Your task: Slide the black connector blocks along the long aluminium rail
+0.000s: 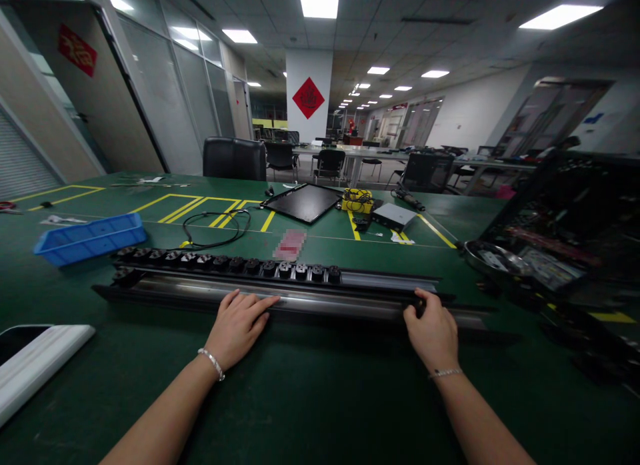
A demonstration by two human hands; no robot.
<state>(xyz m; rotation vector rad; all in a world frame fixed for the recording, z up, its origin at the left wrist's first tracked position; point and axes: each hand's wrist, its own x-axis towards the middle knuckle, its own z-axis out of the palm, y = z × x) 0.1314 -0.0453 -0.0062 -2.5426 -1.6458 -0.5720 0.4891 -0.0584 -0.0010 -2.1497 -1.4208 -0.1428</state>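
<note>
A long black metal channel [325, 300] with a shiny inner face lies across the table in front of me. My left hand [239, 324] rests on its near edge, fingers stretched out and holding nothing. Toward the channel's right end, my right hand [434, 325] has thumb and index finger curled round a small black piece [421, 308], mostly hidden, whose kind I cannot make out. Just behind runs a second strip with a row of black power sockets [253, 266] along its left and middle part. One more socket [124, 274] sits at the channel's left end.
A blue plastic bin [93, 238] stands at left, beside a looped black cable [217, 228]. Farther back lie a flat black panel [303, 202], a yellow object [357, 200] with wires and a grey box [394, 216]. Dark equipment [560, 232] crowds the right; a white-edged device [50, 358] is near left.
</note>
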